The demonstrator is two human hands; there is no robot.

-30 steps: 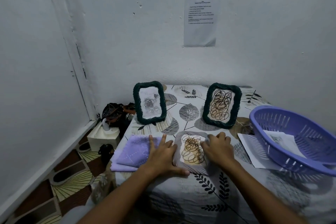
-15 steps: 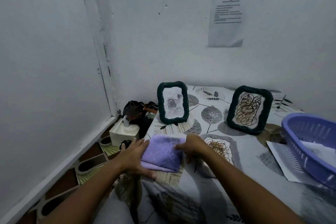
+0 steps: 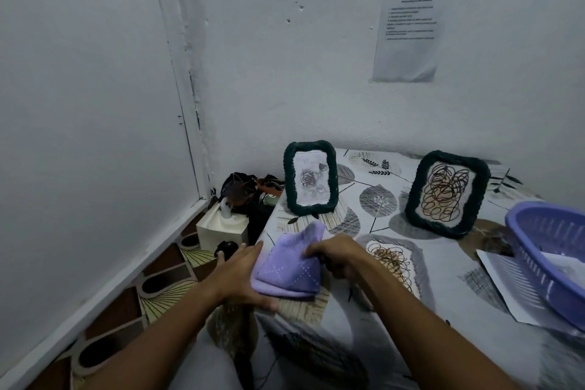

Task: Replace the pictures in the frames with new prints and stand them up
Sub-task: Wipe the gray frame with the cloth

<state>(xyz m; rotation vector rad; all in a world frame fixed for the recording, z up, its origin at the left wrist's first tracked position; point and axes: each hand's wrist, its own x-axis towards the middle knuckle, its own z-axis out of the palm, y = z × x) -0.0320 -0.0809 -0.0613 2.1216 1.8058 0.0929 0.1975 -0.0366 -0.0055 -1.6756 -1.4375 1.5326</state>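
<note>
A folded lilac cloth (image 3: 289, 266) is lifted a little off the table's left front corner. My left hand (image 3: 240, 275) holds its left side from beneath and my right hand (image 3: 335, 255) pinches its right edge. Just right of the cloth a grey frame (image 3: 395, 258) lies flat with a scribble print in it. Two dark green frames stand at the back: the left frame (image 3: 310, 177) shows a rose drawing, the right frame (image 3: 446, 193) shows a scribble print.
A purple plastic basket (image 3: 550, 250) with paper inside stands at the right, over a loose printed sheet (image 3: 497, 282). A white tissue box (image 3: 221, 228) and dark bags sit on the floor left of the table (image 3: 373, 199). Walls close in behind and left.
Both hands left the grey frame and moved left to the lilac cloth, taking hold of it and raising it. The view swung left.
</note>
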